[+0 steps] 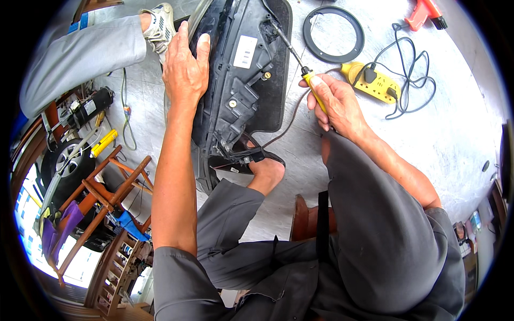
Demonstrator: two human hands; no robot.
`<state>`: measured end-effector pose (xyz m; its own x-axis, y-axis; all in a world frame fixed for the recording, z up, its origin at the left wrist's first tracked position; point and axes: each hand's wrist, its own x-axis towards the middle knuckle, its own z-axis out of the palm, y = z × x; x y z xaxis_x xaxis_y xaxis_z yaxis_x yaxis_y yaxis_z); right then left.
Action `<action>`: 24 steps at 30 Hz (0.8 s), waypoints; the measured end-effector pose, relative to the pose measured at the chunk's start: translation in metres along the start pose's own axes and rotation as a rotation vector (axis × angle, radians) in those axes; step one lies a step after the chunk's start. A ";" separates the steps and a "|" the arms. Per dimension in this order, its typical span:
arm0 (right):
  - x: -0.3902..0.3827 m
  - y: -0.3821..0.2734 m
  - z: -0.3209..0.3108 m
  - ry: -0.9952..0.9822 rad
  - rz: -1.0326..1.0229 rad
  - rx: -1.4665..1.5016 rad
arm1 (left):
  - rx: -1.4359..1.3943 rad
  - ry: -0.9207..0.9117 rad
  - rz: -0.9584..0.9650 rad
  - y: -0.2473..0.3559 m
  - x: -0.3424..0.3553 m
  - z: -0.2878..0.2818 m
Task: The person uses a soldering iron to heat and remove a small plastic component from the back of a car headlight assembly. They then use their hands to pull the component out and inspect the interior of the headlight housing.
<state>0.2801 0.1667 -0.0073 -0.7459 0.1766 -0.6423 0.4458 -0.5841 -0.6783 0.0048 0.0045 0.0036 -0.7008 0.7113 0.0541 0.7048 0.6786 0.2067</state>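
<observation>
A long black plastic housing (243,80) with brass-coloured fittings and a white label (244,52) lies in front of me over a dark mat (272,109). My left hand (185,69) rests along the housing's left edge, fingers extended and thumb raised. My right hand (334,104) grips a screwdriver (314,90) by its yellow handle. Its metal shaft points up-left into a recess near the housing's upper right; the tip's exact contact is hard to make out. My bare lower leg (262,176) shows at the housing's lower end.
Another person's leg and sneaker (158,35) are at upper left. A black ring (357,41), yellow power strip (384,90) with coiled cord and red tool (417,13) lie on the right. Left are a wooden frame (107,200), wheel (67,171) and black cylinder (91,107).
</observation>
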 end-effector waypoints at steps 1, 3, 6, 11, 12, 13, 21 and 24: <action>0.000 0.000 0.001 0.009 -0.015 0.018 | 0.002 0.001 -0.001 0.000 0.000 0.000; 0.001 -0.004 0.004 0.040 0.002 0.008 | -0.002 0.004 0.006 -0.002 0.000 0.001; 0.004 -0.006 0.006 0.042 0.025 0.009 | 0.002 0.005 0.004 -0.003 0.000 0.001; 0.011 -0.003 0.011 0.056 0.059 0.032 | -0.002 0.006 0.006 -0.002 0.000 0.001; 0.011 -0.004 0.014 0.043 0.070 0.006 | 0.000 0.007 0.005 -0.002 -0.001 0.001; 0.011 -0.004 0.016 0.031 0.081 -0.019 | 0.001 0.008 0.004 -0.002 -0.001 0.000; -0.002 -0.012 0.021 -0.029 0.019 -0.233 | 0.016 0.016 0.014 -0.004 -0.002 0.002; -0.001 -0.008 0.020 0.058 -0.085 -0.305 | 0.025 0.016 0.010 -0.003 0.000 0.001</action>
<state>0.2678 0.1553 0.0060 -0.7612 0.2642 -0.5923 0.5175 -0.3029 -0.8003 0.0029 0.0023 0.0024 -0.6950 0.7154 0.0719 0.7144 0.6758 0.1812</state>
